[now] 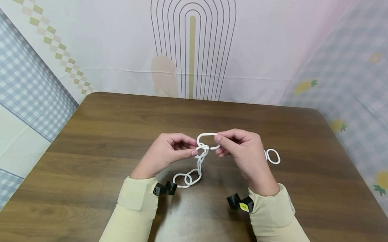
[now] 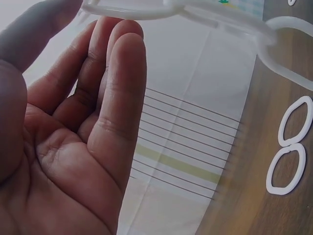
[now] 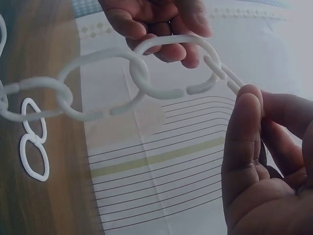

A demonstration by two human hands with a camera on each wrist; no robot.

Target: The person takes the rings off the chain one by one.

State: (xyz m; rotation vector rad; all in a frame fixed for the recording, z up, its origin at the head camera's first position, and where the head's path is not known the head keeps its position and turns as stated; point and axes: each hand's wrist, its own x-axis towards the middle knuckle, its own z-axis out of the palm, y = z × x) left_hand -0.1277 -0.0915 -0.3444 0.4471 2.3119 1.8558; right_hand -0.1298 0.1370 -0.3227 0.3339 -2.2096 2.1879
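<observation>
A chain of white plastic links point(image 1: 199, 164) hangs between my hands, its lower end curling down near the tabletop. My left hand point(image 1: 164, 152) pinches one of the upper links between thumb and fingertips. With thumb and forefinger, my right hand point(image 1: 244, 153) grips the end link point(image 1: 207, 134), which passes through the link at my left fingers. In the right wrist view each oval link point(image 3: 100, 83) shows a small split in its side, and the end link is partly covered by my right fingertips point(image 3: 247, 98). The left palm point(image 2: 73, 161) faces its wrist camera, its fingers fairly straight.
Two loose white links point(image 1: 273, 156) lie end to end on the brown wooden table point(image 1: 100, 139), partly hidden behind my right hand in the head view. A patterned cloth point(image 1: 120, 33) hangs behind the table, and checked cloth point(image 1: 368, 88) hangs at the sides.
</observation>
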